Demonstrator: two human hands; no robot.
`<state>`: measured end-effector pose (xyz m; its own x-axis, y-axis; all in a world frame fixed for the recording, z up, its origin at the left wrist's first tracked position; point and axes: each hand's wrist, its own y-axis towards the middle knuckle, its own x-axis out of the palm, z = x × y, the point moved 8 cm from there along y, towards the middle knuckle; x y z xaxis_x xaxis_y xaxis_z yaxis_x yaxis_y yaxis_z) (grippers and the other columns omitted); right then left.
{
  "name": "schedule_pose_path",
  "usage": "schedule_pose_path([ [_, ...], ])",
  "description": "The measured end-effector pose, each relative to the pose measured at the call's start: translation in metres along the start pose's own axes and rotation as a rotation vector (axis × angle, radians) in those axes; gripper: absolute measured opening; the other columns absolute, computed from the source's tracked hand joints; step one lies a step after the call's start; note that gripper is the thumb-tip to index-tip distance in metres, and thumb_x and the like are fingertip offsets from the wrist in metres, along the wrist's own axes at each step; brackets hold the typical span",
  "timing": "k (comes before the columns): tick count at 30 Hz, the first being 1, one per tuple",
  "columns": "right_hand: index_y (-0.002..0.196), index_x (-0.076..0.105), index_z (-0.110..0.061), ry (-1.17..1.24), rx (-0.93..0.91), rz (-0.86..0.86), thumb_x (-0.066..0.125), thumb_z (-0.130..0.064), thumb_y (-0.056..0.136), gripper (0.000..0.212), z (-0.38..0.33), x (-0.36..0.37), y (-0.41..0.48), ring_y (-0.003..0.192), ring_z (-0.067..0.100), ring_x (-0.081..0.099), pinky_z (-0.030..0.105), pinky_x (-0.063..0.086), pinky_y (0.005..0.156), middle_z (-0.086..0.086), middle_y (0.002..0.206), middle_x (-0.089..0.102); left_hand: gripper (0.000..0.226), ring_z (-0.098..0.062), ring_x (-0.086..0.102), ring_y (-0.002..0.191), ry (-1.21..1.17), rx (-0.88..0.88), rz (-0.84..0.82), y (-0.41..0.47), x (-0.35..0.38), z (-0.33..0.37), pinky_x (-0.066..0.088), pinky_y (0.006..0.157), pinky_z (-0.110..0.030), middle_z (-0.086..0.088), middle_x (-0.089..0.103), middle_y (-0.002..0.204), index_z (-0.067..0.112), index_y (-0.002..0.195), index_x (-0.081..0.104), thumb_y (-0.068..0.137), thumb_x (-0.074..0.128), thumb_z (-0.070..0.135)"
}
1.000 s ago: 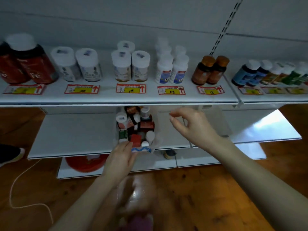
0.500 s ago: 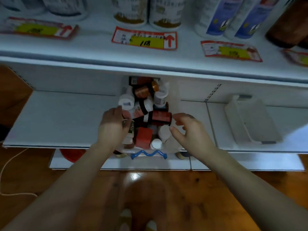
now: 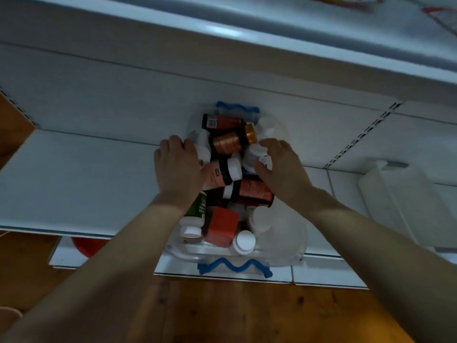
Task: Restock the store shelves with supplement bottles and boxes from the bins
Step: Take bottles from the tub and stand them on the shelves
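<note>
Both hands reach into a clear bin (image 3: 284, 246) of jumbled supplement bottles on the lower shelf (image 3: 74, 184). The left hand (image 3: 176, 169) lies flat on the left of the heap, its grip empty; whether the right hand (image 3: 279, 169) has closed on the white bottle (image 3: 259, 154) under it cannot be told. Risk: the bin overhangs the shelf's near edge, so a tug could tip it or roll bottles out. Count: one bin, one orange box (image 3: 222, 226), roughly a dozen bottles.

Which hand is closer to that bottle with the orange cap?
Right. The right hand sits just beside and below the orange cap; the left hand is across the bin, on its far left side.
</note>
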<state>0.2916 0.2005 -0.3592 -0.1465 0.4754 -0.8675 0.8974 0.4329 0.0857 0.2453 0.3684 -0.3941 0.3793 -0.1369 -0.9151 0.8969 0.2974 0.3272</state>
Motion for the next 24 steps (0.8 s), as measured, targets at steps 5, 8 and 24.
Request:
schedule_pose_path([
  [5,0.139,0.036,-0.007,-0.119,-0.08,-0.083,0.055,-0.018,0.089,0.055,-0.006,0.021,0.045,0.123,0.032,0.04,0.034,0.033,0.101,0.018,0.136,0.042,0.05,-0.033,0.055,0.063,0.027,0.024,0.02,-0.008,-0.003,0.0,0.04,0.058,-0.031,-0.019,0.054,0.067,-0.001,0.067,0.058,0.055,0.086,0.038],
  [8,0.142,0.031,-0.014,-0.286,-0.059,-0.18,0.058,-0.023,0.087,0.062,-0.001,0.033,0.062,0.128,0.031,0.036,0.037,0.033,0.104,0.015,0.142,0.037,0.051,-0.032,0.055,0.063,0.035,0.024,0.023,-0.009,-0.004,-0.001,0.041,0.057,-0.031,-0.018,0.053,0.066,-0.002,0.067,0.059,0.052,0.087,0.038],
  [24,0.106,0.059,-0.006,0.188,0.351,0.053,0.074,-0.028,0.075,0.041,0.004,-0.01,-0.054,0.1,0.026,0.054,0.017,0.032,0.068,0.011,0.102,0.06,0.062,-0.035,0.063,0.068,-0.424,-0.156,-0.227,-0.108,-0.072,0.02,0.05,0.054,-0.029,-0.023,0.061,0.09,-0.007,0.111,0.06,0.071,0.061,0.041],
])
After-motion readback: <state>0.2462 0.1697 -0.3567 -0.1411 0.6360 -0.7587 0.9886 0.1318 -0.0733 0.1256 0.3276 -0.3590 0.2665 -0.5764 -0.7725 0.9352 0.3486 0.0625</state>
